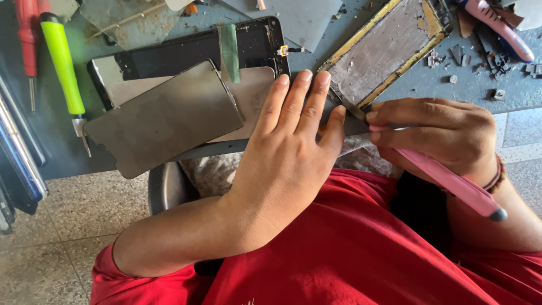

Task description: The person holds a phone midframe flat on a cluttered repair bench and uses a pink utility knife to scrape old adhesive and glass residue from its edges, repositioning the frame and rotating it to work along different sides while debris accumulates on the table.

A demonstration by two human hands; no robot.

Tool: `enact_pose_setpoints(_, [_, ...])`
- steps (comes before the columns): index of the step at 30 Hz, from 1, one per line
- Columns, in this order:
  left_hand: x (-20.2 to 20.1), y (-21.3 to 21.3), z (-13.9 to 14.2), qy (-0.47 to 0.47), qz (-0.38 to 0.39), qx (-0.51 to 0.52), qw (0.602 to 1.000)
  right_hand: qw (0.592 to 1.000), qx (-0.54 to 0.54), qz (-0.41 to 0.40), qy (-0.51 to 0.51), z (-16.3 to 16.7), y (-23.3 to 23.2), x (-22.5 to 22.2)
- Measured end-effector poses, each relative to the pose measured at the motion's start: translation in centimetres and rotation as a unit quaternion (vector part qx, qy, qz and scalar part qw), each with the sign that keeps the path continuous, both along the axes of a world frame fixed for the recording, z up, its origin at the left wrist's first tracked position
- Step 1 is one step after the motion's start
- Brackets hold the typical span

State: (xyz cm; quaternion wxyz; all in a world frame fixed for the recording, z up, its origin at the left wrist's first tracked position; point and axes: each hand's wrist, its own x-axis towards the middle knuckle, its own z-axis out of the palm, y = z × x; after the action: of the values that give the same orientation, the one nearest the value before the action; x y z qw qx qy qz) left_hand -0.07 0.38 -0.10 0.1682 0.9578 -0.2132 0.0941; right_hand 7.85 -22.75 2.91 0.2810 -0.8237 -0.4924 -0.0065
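Right hand, at the bench edge, pinches a pink-handled blade between thumb and fingers, closed tight around it like a pen. The pink handle runs back over the wrist toward the person's red shirt; the metal tip points left and meets the near corner of a phone frame. That frame lies tilted on the grey bench, its inside a dull grey plate edged with yellow glue (the far end runs out of view at the top).

Left hand lies flat, palm down, fingers together and stretched out, gripping nothing. Its fingertips press down just beside the frame's near corner, the little finger close to the blade tip, and the palm hangs past the bench edge.

Under and left of those fingers sits a grey metal sheet, stacked over a paler sheet and a black phone screen with a strip of green tape across it.

Further left, a screwdriver with a lime-green handle lies on the bench, a red-handled tool beside it. Small dark scraps and another pink tool sit at the far right. Speckled floor shows below.
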Motion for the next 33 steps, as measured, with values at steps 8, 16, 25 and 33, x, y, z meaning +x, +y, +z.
enact_pose_setpoints(8, [0.0,0.0,0.1,-0.001,0.003,-0.007,1.0,0.997,0.04,0.045,0.04,-0.4,-0.5,0.9])
enact_pose_setpoints(16, [0.0,0.0,0.2,0.007,-0.001,0.001,1.0,0.999,0.021,0.029,0.013,-0.2,-0.3,0.6])
enact_pose_setpoints(25, [0.0,0.1,0.1,0.006,-0.001,-0.014,1.0,0.995,0.039,0.045,0.081,0.0,-0.4,0.9])
enact_pose_setpoints(33, [0.1,0.0,0.0,0.006,-0.002,-0.002,1.0,0.999,0.014,0.026,0.027,-0.3,-0.3,0.8])
